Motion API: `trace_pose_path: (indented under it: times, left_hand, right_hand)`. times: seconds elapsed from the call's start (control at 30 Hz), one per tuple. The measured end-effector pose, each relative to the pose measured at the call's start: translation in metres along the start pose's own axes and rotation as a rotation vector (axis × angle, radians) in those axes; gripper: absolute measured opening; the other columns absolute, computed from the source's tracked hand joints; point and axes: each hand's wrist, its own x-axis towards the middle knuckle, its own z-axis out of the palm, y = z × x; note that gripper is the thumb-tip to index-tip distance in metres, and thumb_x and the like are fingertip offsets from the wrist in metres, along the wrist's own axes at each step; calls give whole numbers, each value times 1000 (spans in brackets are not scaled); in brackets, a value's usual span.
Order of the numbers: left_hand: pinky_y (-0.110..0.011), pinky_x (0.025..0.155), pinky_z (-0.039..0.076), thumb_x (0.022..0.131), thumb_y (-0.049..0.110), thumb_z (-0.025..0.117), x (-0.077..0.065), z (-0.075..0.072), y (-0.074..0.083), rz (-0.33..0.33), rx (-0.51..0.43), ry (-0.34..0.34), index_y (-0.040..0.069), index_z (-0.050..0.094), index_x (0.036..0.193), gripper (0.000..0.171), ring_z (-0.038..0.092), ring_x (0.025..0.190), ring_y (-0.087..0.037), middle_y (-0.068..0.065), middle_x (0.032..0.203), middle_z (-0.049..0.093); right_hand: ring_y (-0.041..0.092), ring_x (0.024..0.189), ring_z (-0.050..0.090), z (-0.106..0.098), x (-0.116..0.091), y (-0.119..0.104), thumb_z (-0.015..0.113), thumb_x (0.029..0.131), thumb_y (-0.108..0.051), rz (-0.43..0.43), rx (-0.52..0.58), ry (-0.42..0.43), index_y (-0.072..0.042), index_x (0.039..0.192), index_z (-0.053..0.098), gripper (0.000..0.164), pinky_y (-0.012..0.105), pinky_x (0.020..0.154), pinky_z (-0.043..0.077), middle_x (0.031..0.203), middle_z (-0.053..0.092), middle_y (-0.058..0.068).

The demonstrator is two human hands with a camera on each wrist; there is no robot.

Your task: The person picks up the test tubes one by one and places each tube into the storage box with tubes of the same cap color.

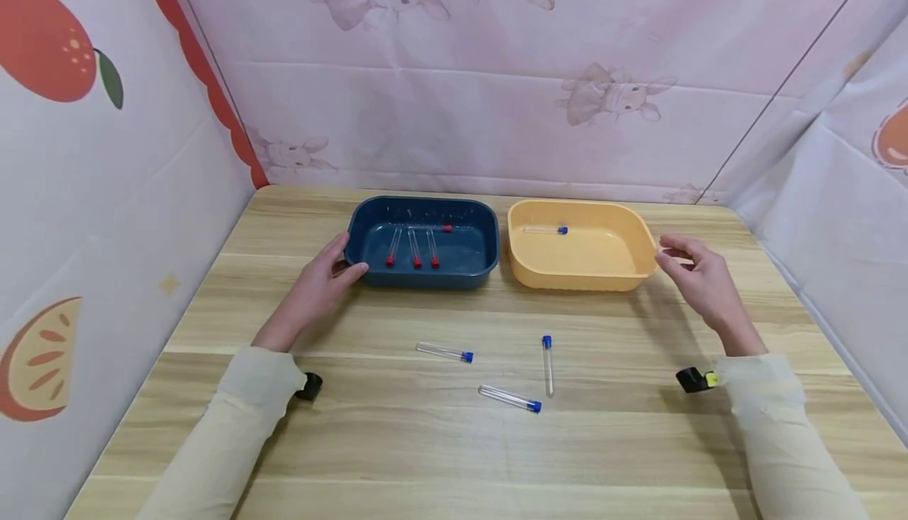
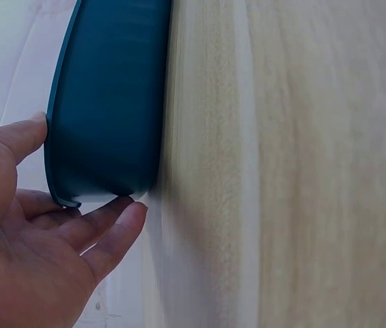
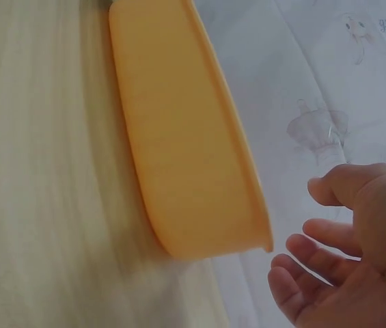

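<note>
At the left end of a dark blue plastic bin (image 1: 426, 277), my left hand (image 1: 319, 287) holds the corner, thumb at the rim and fingers against the end wall, as the left wrist view shows. Inside the bin lie several clear test tubes with red caps (image 1: 416, 262). My right hand (image 1: 698, 280) is beside the right end of a yellow bin (image 1: 582, 280), fingers loosely bent with nothing in them. In the right wrist view the fingertips stand just off that bin's rim (image 3: 264, 232). One blue-capped test tube (image 1: 546, 230) lies in the yellow bin.
On the wooden table (image 1: 355, 441) in front of the bins lie more blue-capped tubes: one at left (image 1: 443, 352), one pointing away (image 1: 548, 366) and one nearer (image 1: 509, 399). Printed cloth walls (image 1: 461, 126) enclose the back and sides. Both wrists carry small black cameras (image 1: 694, 380).
</note>
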Motion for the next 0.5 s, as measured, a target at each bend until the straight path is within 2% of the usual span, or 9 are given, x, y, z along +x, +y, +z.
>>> trace_pose_path:
  times: [0.33, 0.5]
  left_hand:
    - [-54, 122, 23, 107, 52, 50, -2, 0, 3, -4, 12, 2, 11, 6, 167, 85, 22, 155, -38, -12, 173, 6]
    - [-54, 122, 24, 109, 44, 52, -3, 0, 4, 1, 8, 10, 9, 7, 166, 81, 24, 154, -38, -13, 173, 6]
  right_hand:
    - [-10, 105, 46, 6, -3, 9, 61, 105, -13, -15, 19, -33, 13, 146, 46, 51, 1, 81, 41, 145, 48, 34]
    - [-2, 108, 49, 8, -3, 12, 61, 105, -14, -20, -1, -58, 12, 148, 45, 53, 0, 80, 41, 146, 46, 34]
